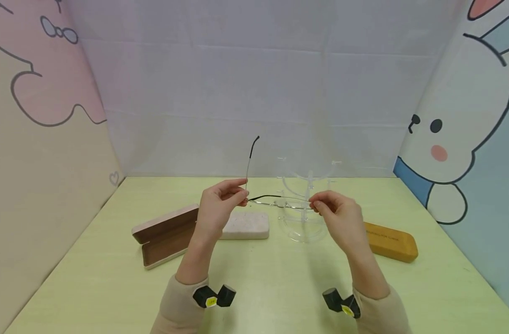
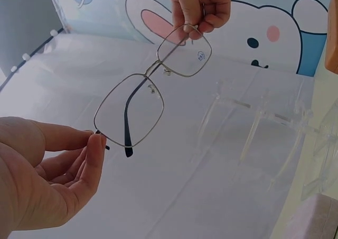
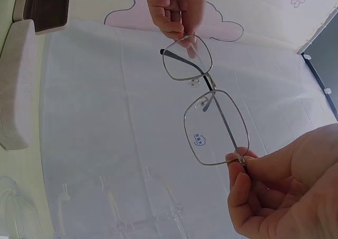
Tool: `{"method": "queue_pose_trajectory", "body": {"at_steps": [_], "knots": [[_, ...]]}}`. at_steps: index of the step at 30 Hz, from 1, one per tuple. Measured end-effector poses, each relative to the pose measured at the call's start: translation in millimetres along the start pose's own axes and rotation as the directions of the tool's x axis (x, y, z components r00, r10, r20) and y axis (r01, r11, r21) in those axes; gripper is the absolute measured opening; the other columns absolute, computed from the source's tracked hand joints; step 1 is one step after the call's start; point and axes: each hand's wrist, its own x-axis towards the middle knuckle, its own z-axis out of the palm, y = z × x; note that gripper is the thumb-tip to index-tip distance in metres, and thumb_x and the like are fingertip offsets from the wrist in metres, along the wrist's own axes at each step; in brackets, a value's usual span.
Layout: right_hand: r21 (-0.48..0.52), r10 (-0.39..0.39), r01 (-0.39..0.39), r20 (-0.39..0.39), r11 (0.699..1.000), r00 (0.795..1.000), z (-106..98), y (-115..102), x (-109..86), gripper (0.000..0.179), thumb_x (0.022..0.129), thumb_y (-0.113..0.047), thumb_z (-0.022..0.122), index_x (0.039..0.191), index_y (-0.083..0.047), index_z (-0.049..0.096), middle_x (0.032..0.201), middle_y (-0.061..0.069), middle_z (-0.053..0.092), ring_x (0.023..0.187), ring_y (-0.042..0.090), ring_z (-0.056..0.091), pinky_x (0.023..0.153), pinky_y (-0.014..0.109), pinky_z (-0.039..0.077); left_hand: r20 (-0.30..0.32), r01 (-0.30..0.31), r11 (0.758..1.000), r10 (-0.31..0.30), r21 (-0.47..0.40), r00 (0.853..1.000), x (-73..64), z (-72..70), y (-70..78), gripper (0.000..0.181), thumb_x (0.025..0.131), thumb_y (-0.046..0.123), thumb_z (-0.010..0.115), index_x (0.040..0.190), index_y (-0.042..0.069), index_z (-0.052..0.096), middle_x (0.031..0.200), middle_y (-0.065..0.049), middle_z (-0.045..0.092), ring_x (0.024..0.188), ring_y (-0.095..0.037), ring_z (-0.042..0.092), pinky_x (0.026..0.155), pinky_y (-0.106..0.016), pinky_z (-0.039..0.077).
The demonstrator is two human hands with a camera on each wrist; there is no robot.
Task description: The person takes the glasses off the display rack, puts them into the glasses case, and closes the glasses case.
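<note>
A pair of eyeglasses [image 2: 153, 68] with a thin metal frame and clear lenses is held up above the table between both hands. My left hand [image 1: 219, 204] pinches one end of the frame by the hinge. At the opposite end, my right hand [image 1: 340, 218] pinches the other hinge corner between thumb and fingers. One temple arm [image 1: 251, 153] stands out, pointing away with its black tip up. Behind the lenses the other temple arm [image 3: 224, 117] lies folded across. A small blue mark [image 3: 199, 139] shows on one lens.
Behind the eyeglasses stands a clear plastic display stand [image 1: 310, 185]. At left lies an opened case [image 1: 164, 225] with brown lining; a closed pale case [image 1: 248, 226] is beside it. A mustard-yellow case [image 1: 392, 242] lies at right. A white sheet [image 1: 254, 83] hangs at the back.
</note>
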Motion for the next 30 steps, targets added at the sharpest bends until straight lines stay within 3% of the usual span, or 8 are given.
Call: {"method": "queue_pose_trajectory", "body": {"at_steps": [10, 16, 22, 30], "knots": [[-0.023, -0.009, 0.009, -0.002, 1.0, 1.0, 0.6, 2.0, 1.0, 0.012, 0.089, -0.006, 0.056, 0.093, -0.005, 0.067, 0.087, 0.009, 0.067, 0.073, 0.006, 0.058, 0.064, 0.016, 0.047, -0.009, 0.027, 0.997, -0.026, 0.066, 1.0, -0.3, 1.2, 0.3, 0.021, 0.082, 0.006, 0.066, 0.103, 0.004, 0.069, 0.087, -0.011, 0.067, 0.067, -0.011, 0.062, 0.073, -0.023, 0.052], [-0.018, -0.008, 0.008, -0.012, 1.0, 1.0, -0.4, 1.5, 1.6, 0.012, 0.089, -0.006, 0.056, 0.093, -0.003, 0.067, 0.089, 0.011, 0.067, 0.073, 0.005, 0.058, 0.064, 0.015, 0.047, 0.036, -0.032, 0.981, 0.026, 0.191, 0.999, -0.4, 1.4, -1.8, 0.019, 0.084, 0.01, 0.064, 0.102, 0.007, 0.07, 0.086, -0.005, 0.067, 0.071, -0.012, 0.061, 0.069, -0.022, 0.05], [-0.021, -0.004, 0.003, -0.026, 1.0, 1.0, -2.3, -0.5, 1.1, 0.012, 0.089, -0.006, 0.056, 0.093, -0.003, 0.068, 0.089, 0.011, 0.068, 0.074, 0.007, 0.059, 0.065, 0.014, 0.047, 0.106, -0.139, 0.943, 0.112, 0.303, 0.988, -2.2, 2.9, -3.3, 0.016, 0.087, 0.008, 0.06, 0.1, 0.01, 0.07, 0.086, -0.005, 0.063, 0.074, -0.015, 0.059, 0.063, -0.023, 0.047], [-0.029, 0.004, -0.004, -0.01, 1.0, 1.0, -2.4, 1.9, 2.1, 0.013, 0.089, -0.006, 0.055, 0.095, -0.004, 0.067, 0.089, 0.009, 0.067, 0.074, 0.007, 0.058, 0.065, 0.015, 0.047, 0.143, -0.212, 0.861, 0.163, 0.462, 0.976, -4.0, 5.2, -4.5, 0.018, 0.089, 0.005, 0.056, 0.093, 0.013, 0.071, 0.087, -0.002, 0.059, 0.071, -0.014, 0.051, 0.062, -0.026, 0.044]]}}
